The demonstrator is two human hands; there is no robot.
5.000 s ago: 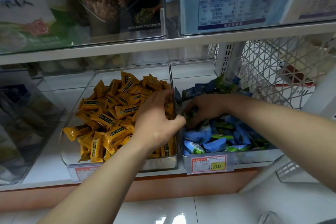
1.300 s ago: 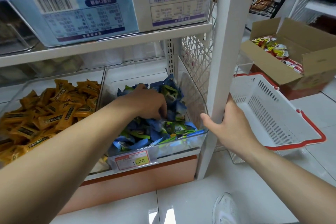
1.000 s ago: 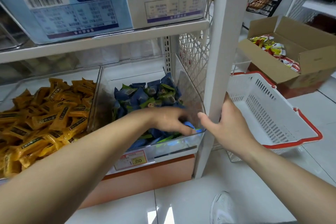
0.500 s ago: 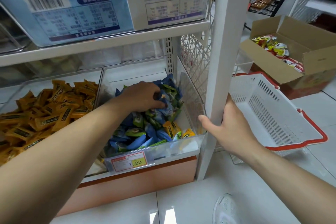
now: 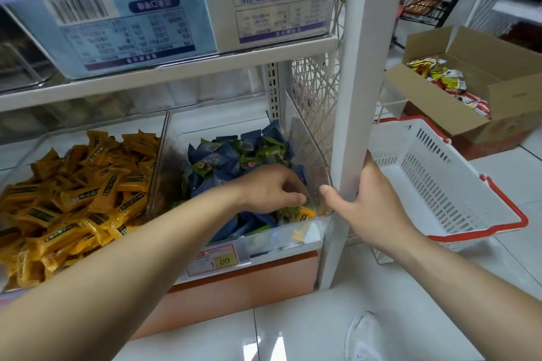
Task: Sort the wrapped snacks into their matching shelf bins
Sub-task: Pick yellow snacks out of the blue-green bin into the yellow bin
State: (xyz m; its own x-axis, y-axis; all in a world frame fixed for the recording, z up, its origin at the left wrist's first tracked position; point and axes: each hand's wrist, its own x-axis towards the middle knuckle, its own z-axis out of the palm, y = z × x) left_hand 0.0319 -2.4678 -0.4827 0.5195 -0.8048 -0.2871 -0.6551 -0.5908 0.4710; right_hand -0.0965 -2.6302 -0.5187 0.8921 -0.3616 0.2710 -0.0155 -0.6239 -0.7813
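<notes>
Closest to me, at the bottom edge, is the toe of my white shoe (image 5: 363, 340) on the tiled floor. Both my bare forearms reach up and away from it. My right hand (image 5: 369, 208) is wrapped around the white post (image 5: 356, 97) of the shelf, thumb on the near left face and fingers curled behind it, a firm hold.

My left hand (image 5: 272, 190) is down inside the clear bin (image 5: 278, 240), near its front right corner, knuckles up and fingers curled into the wrappers. The fingertips are buried, so I cannot tell whether they have pinched anything. Just beside my thumb lie the stray yellow snacks (image 5: 305, 212), against the front wall and touching the blue and green snacks (image 5: 231, 152) that fill the rest of this bin. A price tag (image 5: 218, 259) reading 1.00 hangs on its front.

To the left, the neighbouring bin (image 5: 105, 124) is heaped with matching yellow snacks (image 5: 73, 199).

Right of the post, a white basket (image 5: 440, 184) with red handles sits on the floor. Behind it is an open cardboard box (image 5: 510, 97) holding red and yellow packets (image 5: 440, 76). On the shelf above stand barcoded cartons (image 5: 117, 26).
</notes>
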